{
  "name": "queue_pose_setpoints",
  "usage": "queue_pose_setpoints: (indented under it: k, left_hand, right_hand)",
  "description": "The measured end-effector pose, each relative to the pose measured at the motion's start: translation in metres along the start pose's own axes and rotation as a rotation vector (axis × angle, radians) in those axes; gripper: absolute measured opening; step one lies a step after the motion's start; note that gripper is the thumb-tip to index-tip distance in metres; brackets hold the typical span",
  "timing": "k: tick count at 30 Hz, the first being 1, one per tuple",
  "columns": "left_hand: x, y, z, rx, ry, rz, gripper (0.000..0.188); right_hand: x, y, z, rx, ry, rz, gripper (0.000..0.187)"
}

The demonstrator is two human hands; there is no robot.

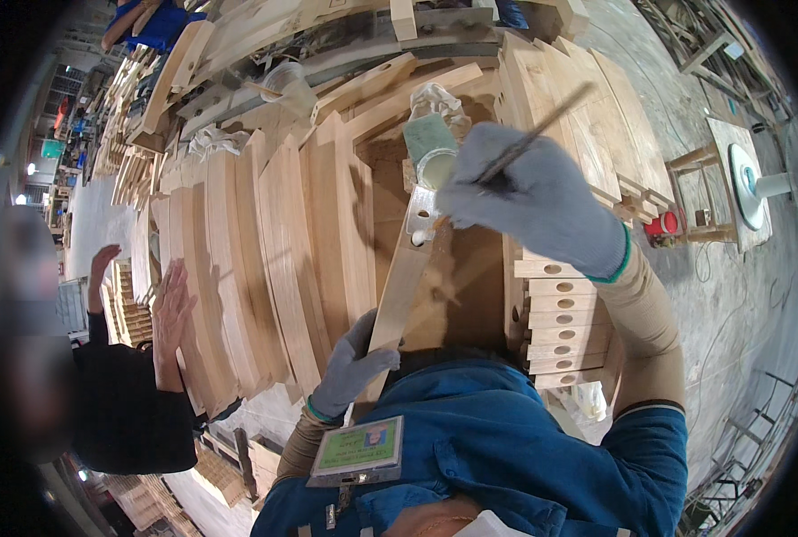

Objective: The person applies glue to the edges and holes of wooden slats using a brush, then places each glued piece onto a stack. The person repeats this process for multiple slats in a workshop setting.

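Right hand (pixel 542 201) grips thin brush (pixel 533 139), tip at holes in wooden slat's (pixel 405 277) upper end | left hand (pixel 349 367) closed round slat's lower end | glue pot (pixel 433 150) just behind | seemingly mid-gluing; stacked slats (pixel 555 322) wait beside

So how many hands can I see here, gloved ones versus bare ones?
Grey-gloved hands: 2, the left hand gripping the wooden piece, and the right hand holding a thin brush
Bare hands: 2, another person's bare hands by the stacked curved boards
Total: 4
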State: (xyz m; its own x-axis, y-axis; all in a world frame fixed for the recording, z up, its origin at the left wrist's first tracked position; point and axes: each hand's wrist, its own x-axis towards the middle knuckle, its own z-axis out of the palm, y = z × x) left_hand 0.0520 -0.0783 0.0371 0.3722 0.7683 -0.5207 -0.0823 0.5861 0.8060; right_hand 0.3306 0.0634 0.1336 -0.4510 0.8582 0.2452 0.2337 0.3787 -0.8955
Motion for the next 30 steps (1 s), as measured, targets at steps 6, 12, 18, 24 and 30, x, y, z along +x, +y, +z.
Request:
queue_pose_setpoints:
  k: [6, 12, 18, 24, 30]
  left_hand:
    - [-0.005, 0.003, 0.005, 0.089, 0.045, -0.027, 0.058]
    - [-0.010, -0.001, 0.007, 0.118, 0.068, 0.023, 0.037]
    - [-0.012, 0.002, 0.007, 0.093, 0.043, 0.024, 0.039]
    - [-0.014, 0.001, 0.004, 0.131, 0.009, -0.005, 0.059]
    - [-0.015, 0.010, 0.007, 0.120, 0.011, -0.057, 0.072]
  right_hand:
    - [0.005, -0.005, 0.002, -0.118, -0.073, 0.109, 0.016]
    - [0.006, -0.001, -0.006, 0.377, 0.035, 0.211, 0.024]
    - [0.011, -0.006, -0.011, 0.149, 0.020, 0.265, 0.023]
    - [0.012, -0.009, -0.002, -0.147, -0.036, 0.093, 0.030]
    - [0.003, -0.004, 0.001, -0.178, 0.020, -0.017, 0.029]
